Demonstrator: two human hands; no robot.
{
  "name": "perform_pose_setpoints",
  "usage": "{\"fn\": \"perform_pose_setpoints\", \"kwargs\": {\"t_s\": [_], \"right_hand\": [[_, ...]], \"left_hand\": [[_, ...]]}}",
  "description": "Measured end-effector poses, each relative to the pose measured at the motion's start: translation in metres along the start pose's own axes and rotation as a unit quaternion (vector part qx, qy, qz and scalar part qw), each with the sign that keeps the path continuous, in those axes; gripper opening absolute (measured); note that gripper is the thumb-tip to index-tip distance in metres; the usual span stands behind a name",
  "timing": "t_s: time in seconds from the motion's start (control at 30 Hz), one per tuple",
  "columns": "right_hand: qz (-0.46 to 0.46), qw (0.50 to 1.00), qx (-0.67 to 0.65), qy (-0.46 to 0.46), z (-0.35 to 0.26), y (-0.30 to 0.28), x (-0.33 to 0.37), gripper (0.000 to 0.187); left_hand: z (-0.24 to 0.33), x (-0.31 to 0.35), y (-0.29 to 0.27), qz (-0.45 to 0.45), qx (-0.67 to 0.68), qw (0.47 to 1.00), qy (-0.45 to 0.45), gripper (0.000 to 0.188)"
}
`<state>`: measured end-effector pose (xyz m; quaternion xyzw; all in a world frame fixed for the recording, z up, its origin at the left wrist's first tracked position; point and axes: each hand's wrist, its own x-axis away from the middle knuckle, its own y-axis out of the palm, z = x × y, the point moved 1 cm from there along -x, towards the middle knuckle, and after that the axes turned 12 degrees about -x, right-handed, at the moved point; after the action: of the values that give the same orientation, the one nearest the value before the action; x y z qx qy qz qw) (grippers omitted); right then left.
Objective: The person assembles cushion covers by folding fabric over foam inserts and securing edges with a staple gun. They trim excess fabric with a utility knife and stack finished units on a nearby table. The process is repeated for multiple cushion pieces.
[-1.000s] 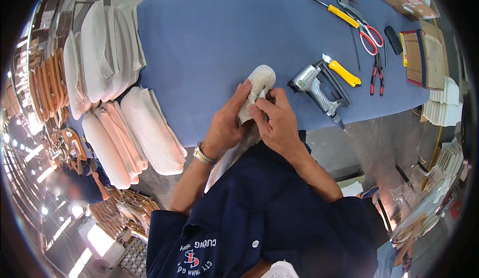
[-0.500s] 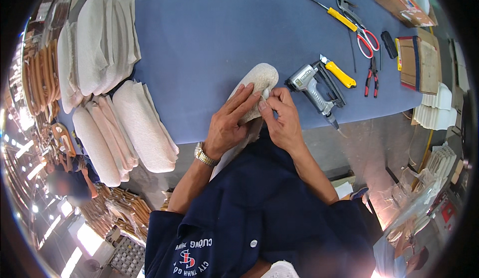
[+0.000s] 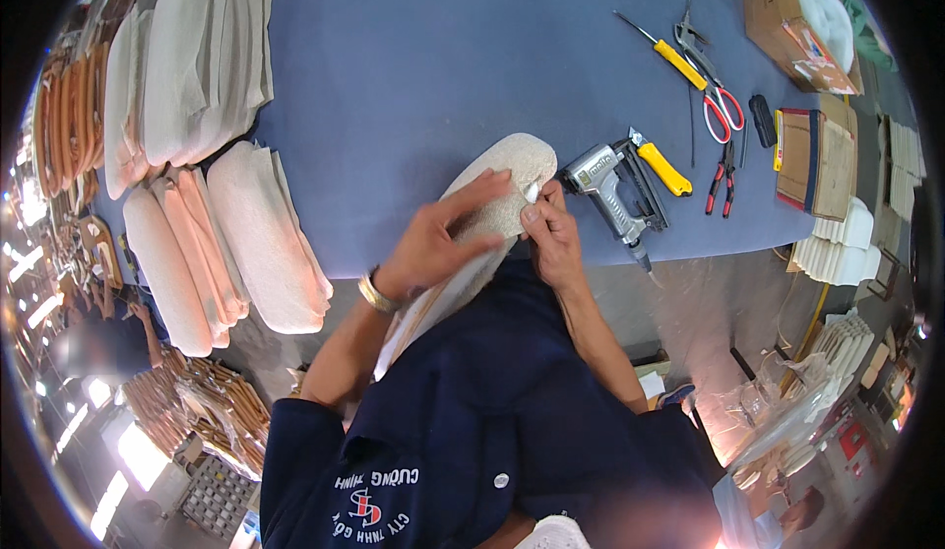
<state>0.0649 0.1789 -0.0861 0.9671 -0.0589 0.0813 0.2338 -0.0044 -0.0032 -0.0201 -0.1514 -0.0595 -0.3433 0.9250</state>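
A long padded piece covered in cream fabric [image 3: 497, 216] lies slantwise across the table's near edge, its rounded end on the blue cloth. A bit of white stuffing [image 3: 533, 192] pokes out at its right side. My right hand [image 3: 553, 239] is closed there, thumb and fingers pinching the fabric's edge. Over the left side of the piece is my left hand [image 3: 443, 244], open and blurred, fingers apart; whether it touches the fabric I cannot tell. A silver staple gun [image 3: 612, 190] rests just right of my right hand.
Right of the staple gun lie a yellow utility knife [image 3: 661, 168], pliers [image 3: 722, 180], red-handled scissors [image 3: 721, 111] and a yellow-handled screwdriver [image 3: 674, 57]. Cardboard boxes [image 3: 825, 160] stand at the right edge. Stacks of cream padded pieces [image 3: 261, 244] fill the left side. Another person is at far left.
My left hand has lifted its fingers from the fabric and spread them, shifting left. White stuffing now shows by my right hand, which keeps its pinch slightly lower.
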Motion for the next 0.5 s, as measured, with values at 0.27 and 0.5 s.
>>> {"fn": "perform_pose_setpoints", "kwargs": {"t_s": [0.27, 0.5], "right_hand": [[0.002, 0.998, -0.058, 0.018, 0.012, -0.007, -0.004, 0.038], [-0.023, 0.991, -0.082, 0.1, 0.036, -0.027, -0.004, 0.037]], "left_hand": [[-0.021, -0.031, 0.003, -0.065, -0.079, 0.992, -0.068, 0.068], [-0.01, -0.03, 0.014, -0.043, -0.28, 0.959, -0.014, 0.076]]}}
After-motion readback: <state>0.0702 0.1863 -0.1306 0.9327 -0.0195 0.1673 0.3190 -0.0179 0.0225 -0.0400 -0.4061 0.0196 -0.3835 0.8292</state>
